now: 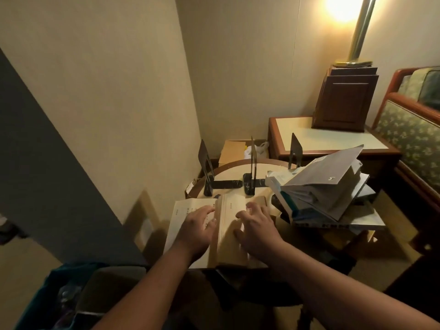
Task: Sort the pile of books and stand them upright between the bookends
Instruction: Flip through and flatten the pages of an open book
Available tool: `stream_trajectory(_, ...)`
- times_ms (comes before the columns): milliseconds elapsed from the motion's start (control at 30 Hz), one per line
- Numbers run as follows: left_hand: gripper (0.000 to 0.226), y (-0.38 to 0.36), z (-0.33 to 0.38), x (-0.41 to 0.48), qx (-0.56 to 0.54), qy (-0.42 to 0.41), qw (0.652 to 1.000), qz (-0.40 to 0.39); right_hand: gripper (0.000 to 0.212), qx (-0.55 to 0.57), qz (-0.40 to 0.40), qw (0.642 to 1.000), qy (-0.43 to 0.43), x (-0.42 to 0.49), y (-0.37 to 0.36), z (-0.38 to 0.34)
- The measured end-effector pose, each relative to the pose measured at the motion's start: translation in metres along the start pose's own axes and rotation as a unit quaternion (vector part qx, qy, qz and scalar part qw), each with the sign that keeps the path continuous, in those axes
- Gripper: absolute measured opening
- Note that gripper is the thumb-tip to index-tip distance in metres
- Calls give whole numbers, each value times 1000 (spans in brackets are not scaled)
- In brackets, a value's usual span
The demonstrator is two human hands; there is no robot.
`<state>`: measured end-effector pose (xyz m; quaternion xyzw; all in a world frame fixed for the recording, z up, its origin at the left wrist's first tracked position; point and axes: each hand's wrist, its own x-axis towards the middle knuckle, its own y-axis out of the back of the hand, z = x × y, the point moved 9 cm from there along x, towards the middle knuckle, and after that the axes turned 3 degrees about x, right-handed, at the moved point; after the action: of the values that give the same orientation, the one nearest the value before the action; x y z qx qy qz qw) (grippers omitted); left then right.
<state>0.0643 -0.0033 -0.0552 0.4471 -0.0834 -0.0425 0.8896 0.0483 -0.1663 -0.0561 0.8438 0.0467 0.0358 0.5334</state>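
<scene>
Yellowed paper is filling the lower middle of the frame: an open book with yellowed pages is lying flat on the near side of the round cream-topped counter, just below the three black metal bookends, which are standing upright along the counter's far side with no book between them yet. The left hand is resting on the left leaf, fingers tucked against the thick block of pages; whether its grip is pinching any leaves I cannot tell. The right hand is pressing on top of the block, its grip wide, fingers spread and holding nothing.

Closing this book is looking like the step in hand. Doing it well is likely meaning folding the loose leaf over, squaring the edges, then standing the book tight against one upright so it is not toppling. The untidy pile of grey and white books is leaning at centre right, just beside the open book, so the right forearm is needing to keep off it.

Beige walls are closing in behind. At upper right a brass lamp pole is glowing above a dark wooden box sitting on a cream-topped side table; a green patterned sofa is running down the right edge
</scene>
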Motion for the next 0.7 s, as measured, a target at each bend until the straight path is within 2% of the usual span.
stream_trajectory(100, 55, -13, -19, -3, 158, -37, 986, -43, 41, -21, -14, 999, 44, -3, -4, -9)
stream_trajectory(233, 63, -35, -42, -8, 230, -21, 966, -112, 37, -33, -58, 997, 41, 0, -10, -17)
stream_trajectory(300, 63, -38, -43, -8, 241, -20, 963, -121, 43, -37, -60, 997, 16, 4, -11, -22)
stream_trajectory(400, 60, -38, -45, -7, 246, -24, 961, -126, 77, -53, -61, 996, -21, 5, -15, -28)
stream_trajectory(433, 59, -37, -46, -8, 243, -24, 962, -125, 81, -65, -61, 996, -23, 5, -16, -31)
stream_trajectory(500, 61, -35, -45, -8, 224, -20, 967, -122, 74, -64, -69, 995, -29, 2, -19, -34)
stream_trajectory(533, 69, -34, -44, -8, 210, -16, 970, -121, 68, -51, -71, 996, -33, 1, -21, -33)
stream_trajectory(633, 114, -32, -43, -3, 165, -3, 980, -112, 59, 5, -42, 998, -42, -4, -8, -32)
stream_trajectory(700, 110, -29, -39, -1, 158, -2, 980, -123, 58, 49, 2, 998, -32, -8, 10, -27)
